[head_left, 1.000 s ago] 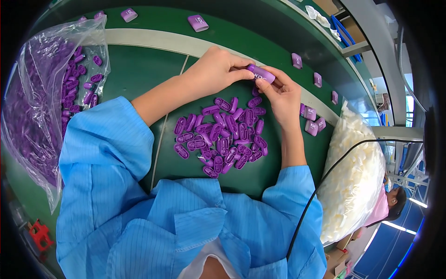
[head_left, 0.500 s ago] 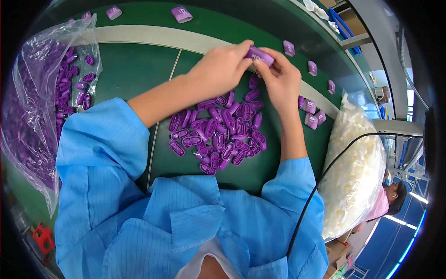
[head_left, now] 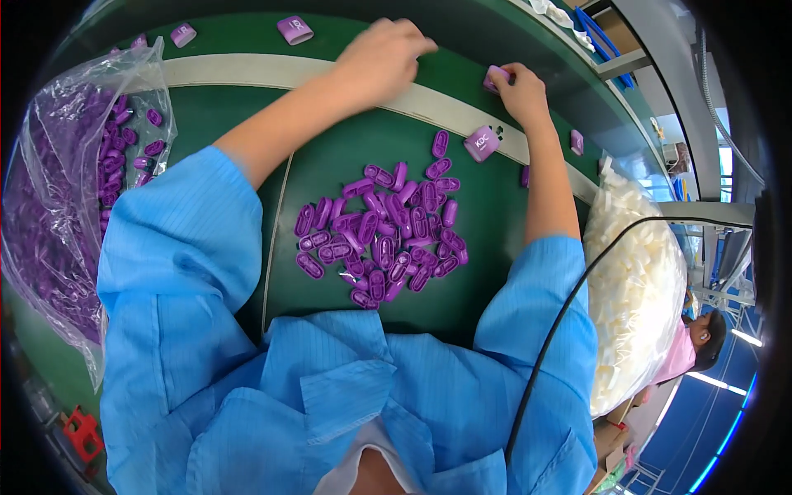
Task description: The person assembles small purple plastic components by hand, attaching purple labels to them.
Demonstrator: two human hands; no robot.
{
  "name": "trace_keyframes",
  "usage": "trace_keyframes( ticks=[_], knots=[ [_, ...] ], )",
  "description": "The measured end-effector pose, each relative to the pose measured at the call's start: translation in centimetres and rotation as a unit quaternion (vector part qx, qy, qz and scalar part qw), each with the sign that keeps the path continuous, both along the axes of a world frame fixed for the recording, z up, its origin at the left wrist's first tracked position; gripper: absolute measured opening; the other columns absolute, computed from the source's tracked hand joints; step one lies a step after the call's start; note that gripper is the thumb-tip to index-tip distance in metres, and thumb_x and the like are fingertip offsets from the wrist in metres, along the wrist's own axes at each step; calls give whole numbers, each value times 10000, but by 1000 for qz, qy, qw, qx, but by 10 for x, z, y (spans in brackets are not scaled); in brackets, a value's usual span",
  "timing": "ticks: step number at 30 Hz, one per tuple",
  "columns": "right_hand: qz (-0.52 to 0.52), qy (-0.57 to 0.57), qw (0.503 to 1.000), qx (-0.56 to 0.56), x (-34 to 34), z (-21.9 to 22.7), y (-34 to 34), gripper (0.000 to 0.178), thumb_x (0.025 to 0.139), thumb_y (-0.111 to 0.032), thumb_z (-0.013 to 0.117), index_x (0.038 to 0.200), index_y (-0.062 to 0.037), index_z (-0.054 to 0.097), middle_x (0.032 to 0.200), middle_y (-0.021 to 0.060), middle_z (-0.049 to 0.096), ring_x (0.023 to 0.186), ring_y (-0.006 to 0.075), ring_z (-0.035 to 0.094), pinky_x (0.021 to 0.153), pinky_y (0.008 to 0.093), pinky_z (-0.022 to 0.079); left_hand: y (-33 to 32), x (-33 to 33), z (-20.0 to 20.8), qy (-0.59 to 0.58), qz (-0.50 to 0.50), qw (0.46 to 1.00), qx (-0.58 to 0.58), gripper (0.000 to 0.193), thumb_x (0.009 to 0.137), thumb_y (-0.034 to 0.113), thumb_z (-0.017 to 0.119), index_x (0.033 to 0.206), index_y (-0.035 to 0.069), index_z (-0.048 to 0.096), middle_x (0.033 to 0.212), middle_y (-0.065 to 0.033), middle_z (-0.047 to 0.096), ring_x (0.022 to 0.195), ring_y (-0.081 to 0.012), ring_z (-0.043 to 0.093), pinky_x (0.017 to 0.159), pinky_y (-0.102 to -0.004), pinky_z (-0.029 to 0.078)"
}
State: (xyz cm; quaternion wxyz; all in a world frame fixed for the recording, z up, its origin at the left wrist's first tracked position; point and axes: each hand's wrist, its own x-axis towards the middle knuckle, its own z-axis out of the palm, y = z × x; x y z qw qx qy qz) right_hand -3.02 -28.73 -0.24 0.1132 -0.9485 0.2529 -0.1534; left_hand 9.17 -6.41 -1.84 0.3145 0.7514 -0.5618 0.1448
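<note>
My right hand (head_left: 524, 92) pinches a light purple flattened cap (head_left: 497, 78) on the green strip beyond the pale rail. Off to its left, my left hand (head_left: 381, 64) hovers over the rail, slightly blurred, with a finger stretched out and nothing visible in it. Another light purple cap (head_left: 481, 144) with white print lies at the rail's near edge, left of my right forearm; something small and dark shows at its end. Closer to me is a loose pile of darker purple oval pieces (head_left: 386, 223) with hollow insides.
At the left slumps a clear plastic bag (head_left: 58, 190) of purple pieces. A large clear bag of cream pieces (head_left: 631, 305) stands at the right, with a black cable (head_left: 540, 363) before it. More caps (head_left: 294, 30) lie along the far strip. A person in pink (head_left: 681, 351) is at far right.
My hands have parted: the left went left and away, the right moved right and away onto a cap. The cap they held together now lies by the rail.
</note>
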Motion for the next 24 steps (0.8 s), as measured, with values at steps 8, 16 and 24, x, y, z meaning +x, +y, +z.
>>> trace_keyframes(
  ticks=[8, 16, 24],
  knots=[
    [14, -268, 952, 147, -57, 1, 54, 383, 740, -177, 692, 1062, -14, 566, 839, 91, 623, 719, 156, 600, 646, 265, 483, 21, -72, 12, -169, -218, 957, 90, 346, 694, 17, 573, 1030, 91, 606, 915, -68, 570, 808, -223, 545, 702, -336, 448],
    [99, -202, 799, 557, -63, 25, 122, 242, 807, -74, 625, 1017, 33, 565, 848, 78, 615, 670, 100, 577, 618, 216, 489, 41, -49, 24, 339, -98, 935, 28, 230, 734, 35, 590, 958, -11, 616, 759, -85, 601, 733, -176, 601, 663, -295, 490],
    [128, -238, 834, 481, -53, 10, 137, 245, 801, -50, 625, 1021, 33, 556, 881, 87, 618, 718, 106, 592, 662, 217, 500, 45, -47, 19, 647, -126, 748, -71, 276, 811, 69, 588, 1052, -59, 549, 893, -116, 635, 776, -144, 625, 695, -233, 505]
  ],
)
